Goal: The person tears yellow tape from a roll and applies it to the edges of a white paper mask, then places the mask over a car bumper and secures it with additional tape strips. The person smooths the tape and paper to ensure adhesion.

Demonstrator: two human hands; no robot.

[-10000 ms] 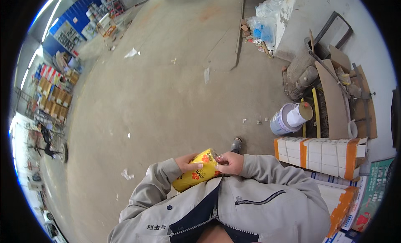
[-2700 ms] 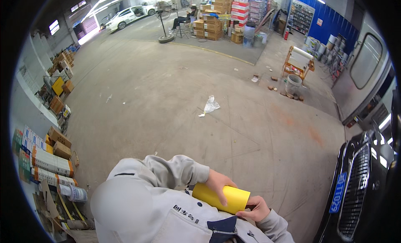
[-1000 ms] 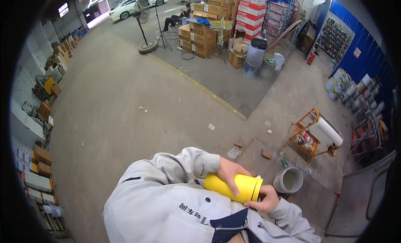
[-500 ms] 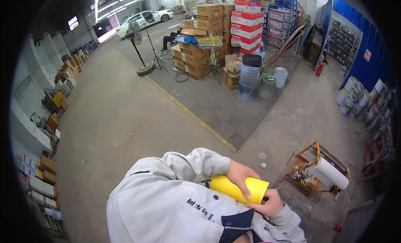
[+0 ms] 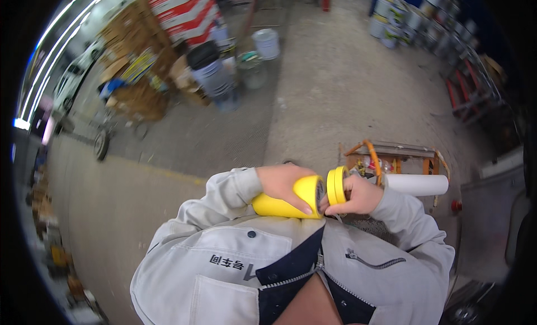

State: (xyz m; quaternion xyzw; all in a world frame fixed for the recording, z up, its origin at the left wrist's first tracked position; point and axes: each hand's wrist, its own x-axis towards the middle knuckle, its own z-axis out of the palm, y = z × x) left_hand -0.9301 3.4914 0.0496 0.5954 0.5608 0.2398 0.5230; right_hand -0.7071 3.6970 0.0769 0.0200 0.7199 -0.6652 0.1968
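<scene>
In front of my chest, my left hand (image 5: 286, 186) is wrapped over a yellow cylinder (image 5: 268, 205) that looks like a stack of yellow tape rolls, with a dark core showing at its right end. My right hand (image 5: 362, 195) is closed on yellow tape rolls (image 5: 336, 185), apparently two narrow ones side by side, through whose middle its fingers reach. A small gap separates these rolls from the cylinder's end, and the right fingertips are close to that end.
Just beyond my right hand stands an orange-framed cart (image 5: 369, 153) bearing a large white roll (image 5: 417, 184). A grey metal cabinet (image 5: 486, 224) is at the right. Buckets (image 5: 213, 78) and cardboard boxes (image 5: 142, 96) stand far left; cans (image 5: 391, 23) and a red rack (image 5: 467, 87) far right.
The view has swung to the right. My right hand, earlier at the yellow cylinder's end, now holds yellow tape rolls apart from it. My left hand keeps its hold.
</scene>
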